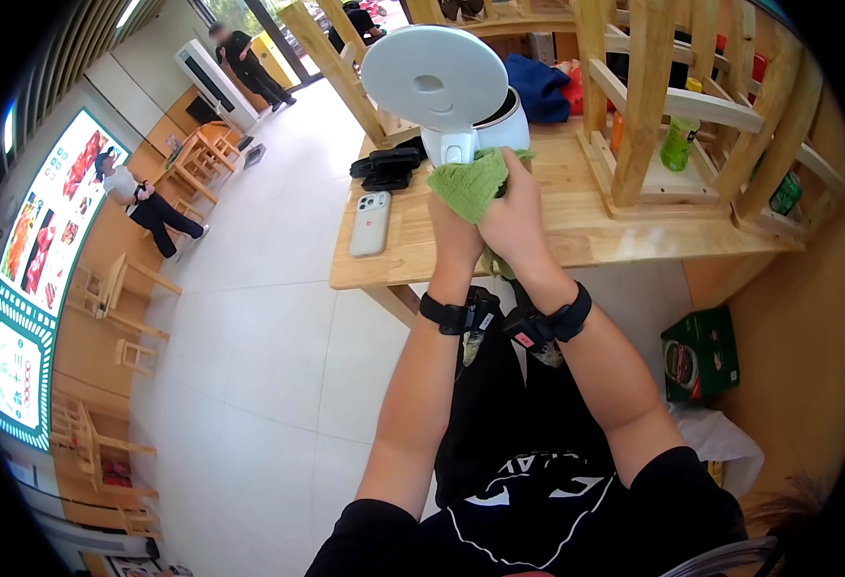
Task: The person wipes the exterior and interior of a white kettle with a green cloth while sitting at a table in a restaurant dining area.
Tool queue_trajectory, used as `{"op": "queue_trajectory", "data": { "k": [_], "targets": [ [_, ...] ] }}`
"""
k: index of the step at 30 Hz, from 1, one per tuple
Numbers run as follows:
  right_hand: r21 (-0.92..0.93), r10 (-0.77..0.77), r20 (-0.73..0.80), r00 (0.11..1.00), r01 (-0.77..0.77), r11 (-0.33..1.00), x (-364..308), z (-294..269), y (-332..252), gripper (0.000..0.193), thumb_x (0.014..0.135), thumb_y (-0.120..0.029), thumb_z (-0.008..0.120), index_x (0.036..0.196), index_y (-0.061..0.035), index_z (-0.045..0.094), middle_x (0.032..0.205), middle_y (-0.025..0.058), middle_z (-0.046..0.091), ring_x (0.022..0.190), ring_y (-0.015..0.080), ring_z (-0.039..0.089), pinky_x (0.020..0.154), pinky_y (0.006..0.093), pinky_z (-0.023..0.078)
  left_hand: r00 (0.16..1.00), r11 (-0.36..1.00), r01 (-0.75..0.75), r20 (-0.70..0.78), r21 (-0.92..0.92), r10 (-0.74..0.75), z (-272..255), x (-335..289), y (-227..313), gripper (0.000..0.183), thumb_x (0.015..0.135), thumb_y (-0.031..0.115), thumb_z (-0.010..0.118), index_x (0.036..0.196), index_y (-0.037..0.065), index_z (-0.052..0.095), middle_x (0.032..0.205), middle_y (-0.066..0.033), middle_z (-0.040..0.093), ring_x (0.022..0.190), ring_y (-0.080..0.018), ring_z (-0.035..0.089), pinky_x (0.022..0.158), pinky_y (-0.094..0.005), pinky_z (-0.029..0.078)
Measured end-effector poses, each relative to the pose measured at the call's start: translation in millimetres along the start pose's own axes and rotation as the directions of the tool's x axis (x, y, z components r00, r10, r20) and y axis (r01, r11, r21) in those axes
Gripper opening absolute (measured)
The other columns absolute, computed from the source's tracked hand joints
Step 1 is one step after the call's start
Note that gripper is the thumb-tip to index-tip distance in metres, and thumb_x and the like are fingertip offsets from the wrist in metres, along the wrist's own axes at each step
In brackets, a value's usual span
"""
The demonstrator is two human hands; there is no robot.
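Both my hands hold a green cloth (470, 186) over the near edge of a wooden table (576, 216). My left hand (453, 234) is closed at the cloth's left side, its fingers mostly behind the fabric. My right hand (519, 213) is closed round the right side, and a small dark patch shows beside its fingers; I cannot make out what it is. Just beyond the cloth stands a rounded white lidded appliance (511, 132), like a small rice cooker or kettle. Its round lid (435, 79) is raised, and part of the dark opening shows.
Left on the table lie a phone (370, 224) and black straps (387, 165). Upturned wooden stools (643, 115) stand at the right, around a green bottle (679, 144) and a can (785, 193). A green box (699, 354) is on the floor. Two people stand far left.
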State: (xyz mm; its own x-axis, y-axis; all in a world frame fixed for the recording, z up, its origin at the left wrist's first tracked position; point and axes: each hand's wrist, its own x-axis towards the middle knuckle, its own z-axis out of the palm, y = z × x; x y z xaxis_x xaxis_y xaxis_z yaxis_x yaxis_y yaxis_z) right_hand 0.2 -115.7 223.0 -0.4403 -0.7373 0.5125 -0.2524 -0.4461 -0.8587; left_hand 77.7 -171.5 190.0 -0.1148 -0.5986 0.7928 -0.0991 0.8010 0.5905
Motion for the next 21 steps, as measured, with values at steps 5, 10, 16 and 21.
{"op": "queue_trajectory", "data": {
  "k": [5, 10, 16, 21],
  "targets": [
    [0.167, -0.03, -0.02, 0.999, 0.033, 0.985, -2, -2, 11, 0.032, 0.086, -0.004, 0.074, 0.115, 0.0029, 0.063, 0.103, 0.0084, 0.069, 0.095, 0.013, 0.062, 0.085, 0.0295, 0.05, 0.985, 0.972, 0.167, 0.076, -0.166, -0.156, -5, -2, 6, 0.021, 0.088, 0.013, 0.07, 0.1, -0.004, 0.068, 0.092, -0.0146, 0.073, 0.087, -0.0215, 0.07, 0.074, -0.0373, 0.053],
    [0.114, -0.021, 0.018, 1.0, 0.019, 0.993, -15, -4, 19, 0.032, 0.083, -0.008, 0.076, 0.111, 0.003, 0.065, 0.103, 0.014, 0.068, 0.096, 0.0253, 0.063, 0.085, 0.0354, 0.05, 0.965, 0.93, 0.26, 0.109, -0.26, -0.239, -6, -33, -11, 0.023, 0.088, 0.012, 0.071, 0.105, -0.003, 0.068, 0.098, -0.0125, 0.073, 0.09, -0.0186, 0.069, 0.078, -0.0349, 0.054],
    [-0.329, -0.294, 0.0, 0.956, 0.277, 0.903, -34, 0, 22, 0.038, 0.082, -0.012, 0.072, 0.115, 0.0018, 0.059, 0.108, 0.022, 0.061, 0.106, 0.0437, 0.056, 0.09, 0.048, 0.047, 0.944, 0.94, 0.29, 0.216, -0.179, -0.251, -9, -50, -31, 0.035, 0.087, 0.012, 0.074, 0.118, 0.0, 0.064, 0.116, -0.0124, 0.068, 0.106, -0.0233, 0.065, 0.091, -0.0359, 0.051],
    [-0.272, -0.216, 0.013, 0.976, 0.211, 0.939, -37, -4, 25, 0.039, 0.082, -0.01, 0.072, 0.117, 0.0012, 0.056, 0.109, 0.0224, 0.061, 0.106, 0.0443, 0.056, 0.09, 0.0485, 0.047, 0.965, 0.96, 0.129, 0.256, -0.249, -0.064, 6, -75, -40, 0.054, 0.087, 0.009, 0.072, 0.137, 0.001, 0.052, 0.137, -0.0177, 0.057, 0.126, -0.0295, 0.056, 0.104, -0.0405, 0.044]
  ]
}}
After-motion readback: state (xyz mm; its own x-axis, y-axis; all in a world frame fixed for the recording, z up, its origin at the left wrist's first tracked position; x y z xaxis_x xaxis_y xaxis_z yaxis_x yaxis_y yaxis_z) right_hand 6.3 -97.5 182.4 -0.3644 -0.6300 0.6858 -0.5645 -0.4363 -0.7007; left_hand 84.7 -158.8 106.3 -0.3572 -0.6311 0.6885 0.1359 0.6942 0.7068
